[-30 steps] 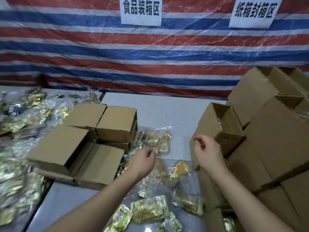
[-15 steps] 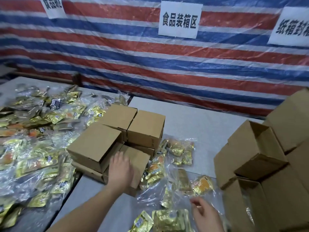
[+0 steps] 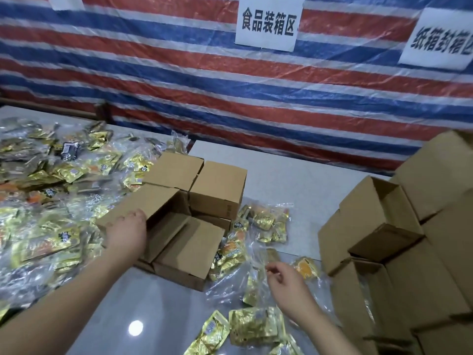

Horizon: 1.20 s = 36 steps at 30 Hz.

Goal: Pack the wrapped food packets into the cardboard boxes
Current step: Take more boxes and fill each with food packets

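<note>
**Flap lifted on a plain brown carton, crinkled gold packets all round**

The left hand (image 3: 126,233) rests on a brown corrugated cardboard box (image 3: 163,226), its fingers curled over the near edge of a raised flap; the fingertips are hidden behind the board, so how tightly they grip I cannot tell. Past those fingers the box stands open, with a flat matt lid panel folded out toward the right. Just beyond it sit two closed cardboard cubes (image 3: 217,190), square-edged and dull.

The right hand (image 3: 286,285) hovers low over the smooth grey tabletop (image 3: 294,180), fingers loosely bent and slightly apart, thumb and forefinger near a thin clear plastic bag (image 3: 253,254); contact is not clear. Under and ahead of these fingers lie shiny gold foil food packets (image 3: 252,326), wrinkled and pillow-shaped, some showing orange through clear film. To the left of the left hand's fingers spreads a big heap of loose gold wrapped packets (image 3: 51,190) in glossy plastic. To the right of the right hand rises a stack of open empty cardboard boxes (image 3: 378,213), flaps up. Behind hangs a red, white and blue striped woven tarpaulin (image 3: 179,80) with white paper signs (image 3: 268,21)
</note>
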Each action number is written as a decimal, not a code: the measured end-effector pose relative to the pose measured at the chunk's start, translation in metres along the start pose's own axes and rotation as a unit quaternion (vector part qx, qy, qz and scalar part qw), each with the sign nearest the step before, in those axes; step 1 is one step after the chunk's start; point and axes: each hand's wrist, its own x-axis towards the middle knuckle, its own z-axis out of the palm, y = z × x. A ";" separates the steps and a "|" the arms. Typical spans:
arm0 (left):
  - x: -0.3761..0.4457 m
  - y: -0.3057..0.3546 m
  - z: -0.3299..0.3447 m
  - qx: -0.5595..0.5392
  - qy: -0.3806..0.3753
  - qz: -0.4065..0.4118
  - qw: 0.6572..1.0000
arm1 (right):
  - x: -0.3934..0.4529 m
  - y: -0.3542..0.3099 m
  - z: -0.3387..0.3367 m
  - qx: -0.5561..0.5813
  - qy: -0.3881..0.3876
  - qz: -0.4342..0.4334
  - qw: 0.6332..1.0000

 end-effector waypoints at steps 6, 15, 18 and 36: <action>-0.062 -0.009 -0.075 -0.132 0.054 0.107 0.984 | 0.004 -0.045 -0.022 0.007 0.033 -0.093 0.995; -0.148 0.075 -0.062 -0.284 -0.124 0.307 0.900 | -0.041 -0.040 -0.045 -0.214 0.014 -0.169 0.962; -0.173 0.094 -0.028 -0.255 -0.162 0.369 0.879 | -0.075 0.008 -0.035 -0.255 -0.001 -0.147 0.956; -0.175 0.121 0.063 -0.295 -0.306 0.306 0.852 | -0.113 0.081 0.049 -0.189 -0.044 -0.021 0.981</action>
